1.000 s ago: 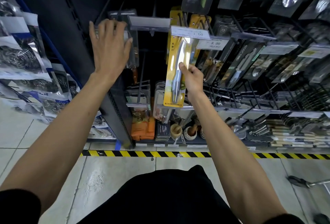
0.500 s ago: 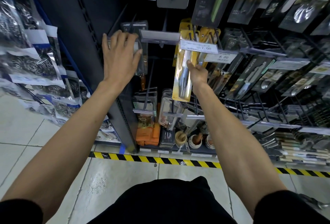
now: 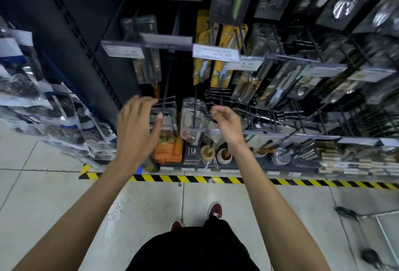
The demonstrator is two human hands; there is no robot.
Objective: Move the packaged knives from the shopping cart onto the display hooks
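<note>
Hanging on display hooks [image 3: 237,37] above the fingers, the packaged knives [image 3: 222,69] are being left untouched while the left hand [image 3: 136,132] and right hand [image 3: 226,126] are being held empty, loosely spread; stiff, light cards, likely best pinched near the top.

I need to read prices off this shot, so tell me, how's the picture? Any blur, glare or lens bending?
Head view: motion blur smears the left hand and right hand; the 7.00 price tag is legible, the leftmost tag is not; glare whitens the plastic bags at left; the wide lens tilts the shelf upright sharply; the shelf depths are dark.
</note>
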